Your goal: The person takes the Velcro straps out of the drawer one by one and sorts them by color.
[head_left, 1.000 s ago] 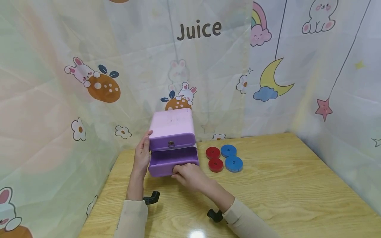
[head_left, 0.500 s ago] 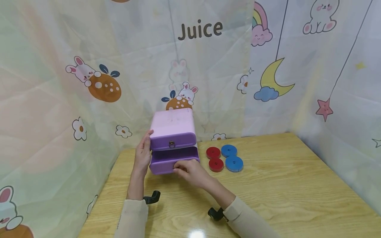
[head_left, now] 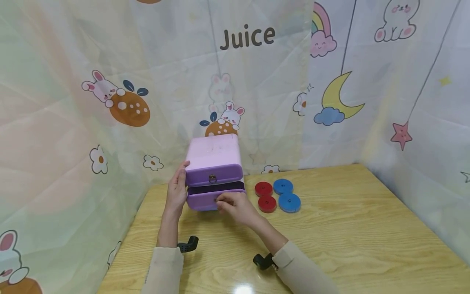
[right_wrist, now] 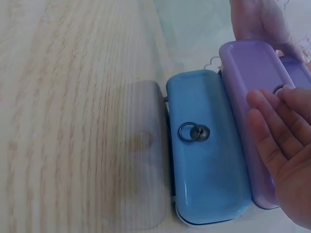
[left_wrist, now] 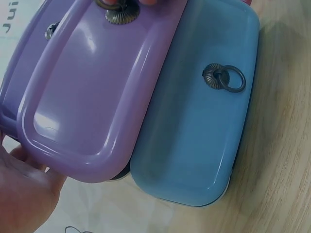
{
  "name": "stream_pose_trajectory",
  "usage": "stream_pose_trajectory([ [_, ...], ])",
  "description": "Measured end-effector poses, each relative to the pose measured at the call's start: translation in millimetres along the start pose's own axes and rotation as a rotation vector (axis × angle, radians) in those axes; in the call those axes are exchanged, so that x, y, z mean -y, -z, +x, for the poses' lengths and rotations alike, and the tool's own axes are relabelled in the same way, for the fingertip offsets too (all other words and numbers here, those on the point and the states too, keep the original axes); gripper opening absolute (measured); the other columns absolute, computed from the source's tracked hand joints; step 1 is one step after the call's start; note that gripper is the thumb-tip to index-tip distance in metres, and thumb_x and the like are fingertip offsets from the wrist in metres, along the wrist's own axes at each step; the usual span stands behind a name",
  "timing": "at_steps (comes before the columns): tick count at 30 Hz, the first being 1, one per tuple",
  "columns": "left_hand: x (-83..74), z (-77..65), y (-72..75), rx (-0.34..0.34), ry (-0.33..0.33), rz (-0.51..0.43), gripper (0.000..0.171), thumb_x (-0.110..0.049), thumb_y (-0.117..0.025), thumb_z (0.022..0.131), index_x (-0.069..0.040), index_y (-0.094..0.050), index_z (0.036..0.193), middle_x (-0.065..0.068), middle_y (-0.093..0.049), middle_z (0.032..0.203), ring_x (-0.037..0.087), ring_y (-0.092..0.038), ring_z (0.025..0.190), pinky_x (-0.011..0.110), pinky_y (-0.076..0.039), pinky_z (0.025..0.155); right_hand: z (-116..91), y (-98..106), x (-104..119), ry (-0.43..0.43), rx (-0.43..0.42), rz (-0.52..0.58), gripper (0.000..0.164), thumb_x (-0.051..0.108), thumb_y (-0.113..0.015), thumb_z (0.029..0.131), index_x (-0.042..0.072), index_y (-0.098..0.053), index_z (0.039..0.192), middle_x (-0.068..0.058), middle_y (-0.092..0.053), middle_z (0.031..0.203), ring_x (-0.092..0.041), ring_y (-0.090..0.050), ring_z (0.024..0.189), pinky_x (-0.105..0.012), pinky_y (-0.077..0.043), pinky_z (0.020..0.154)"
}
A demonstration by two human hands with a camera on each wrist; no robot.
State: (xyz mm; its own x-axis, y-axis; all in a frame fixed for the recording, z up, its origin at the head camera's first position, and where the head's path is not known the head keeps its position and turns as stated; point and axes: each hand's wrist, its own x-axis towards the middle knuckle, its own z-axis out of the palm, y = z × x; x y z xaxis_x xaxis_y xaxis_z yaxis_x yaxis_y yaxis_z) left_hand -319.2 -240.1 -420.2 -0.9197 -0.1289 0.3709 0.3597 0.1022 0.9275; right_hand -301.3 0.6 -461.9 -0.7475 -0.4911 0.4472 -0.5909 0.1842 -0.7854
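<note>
Your left hand (head_left: 177,192) steadies the drawer box (head_left: 213,157); right hand (head_left: 235,206) fingers, seemingly straight, press the middle drawer (head_left: 205,200) nearly closed.

Purple drawer box (head_left: 213,163) near back of wooden surface (head_left: 330,228). Left hand (head_left: 176,190) flat against box's left side. Right hand (head_left: 233,206) fingers on middle drawer (head_left: 205,199) front, drawer slightly out. Two red discs (head_left: 265,196), two blue discs (head_left: 286,194) just right of box.
</note>
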Motion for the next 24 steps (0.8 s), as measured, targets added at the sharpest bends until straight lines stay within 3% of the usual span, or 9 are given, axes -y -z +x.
stream_pose_trajectory([
  [9, -4.8, -1.7, -4.4, -0.017, 0.004, 0.017, 0.047, -0.042, -0.038, 0.113, -0.023, -0.052, 0.153, -0.004, -0.036, 0.169, 0.019, -0.032, 0.156, 0.047, -0.026, 0.128, 4, -1, -1, -0.019, -0.042, -0.004, 0.015, 0.007, -0.067, 0.101, -0.002, -0.074, 0.111, -0.020, -0.078, 0.100, -0.017, -0.077, 0.083, -0.021, -0.060, 0.074],
  [12, -13.8, -5.3, -7.4, -0.024, 0.008, 0.015, 0.046, -0.039, -0.038, 0.113, -0.020, -0.052, 0.153, 0.000, -0.036, 0.169, 0.023, -0.033, 0.156, 0.048, -0.027, 0.128, 5, -1, -1, -0.020, -0.053, -0.029, 0.015, 0.006, -0.067, 0.101, -0.003, -0.074, 0.111, -0.019, -0.078, 0.098, -0.017, -0.076, 0.081, -0.021, -0.059, 0.072],
  [17, -29.5, -13.0, -13.0, -0.034, 0.006, 0.021, 0.045, -0.036, -0.038, 0.114, -0.016, -0.053, 0.152, 0.003, -0.035, 0.169, 0.024, -0.032, 0.156, 0.050, -0.026, 0.128, 7, -2, -4, -0.028, -0.071, -0.035, 0.015, 0.006, -0.066, 0.102, -0.002, -0.074, 0.111, -0.019, -0.078, 0.099, -0.030, -0.077, 0.086, -0.021, -0.058, 0.070],
  [24, -29.1, -12.3, -16.3, -0.069, 0.000, 0.029, 0.045, -0.037, -0.038, 0.113, -0.017, -0.055, 0.150, 0.002, -0.038, 0.168, 0.020, -0.033, 0.155, 0.048, -0.027, 0.127, 13, -2, -6, -0.033, -0.086, -0.058, 0.015, 0.007, -0.066, 0.102, -0.001, -0.074, 0.111, -0.018, -0.078, 0.100, -0.033, -0.078, 0.088, -0.022, -0.057, 0.072],
])
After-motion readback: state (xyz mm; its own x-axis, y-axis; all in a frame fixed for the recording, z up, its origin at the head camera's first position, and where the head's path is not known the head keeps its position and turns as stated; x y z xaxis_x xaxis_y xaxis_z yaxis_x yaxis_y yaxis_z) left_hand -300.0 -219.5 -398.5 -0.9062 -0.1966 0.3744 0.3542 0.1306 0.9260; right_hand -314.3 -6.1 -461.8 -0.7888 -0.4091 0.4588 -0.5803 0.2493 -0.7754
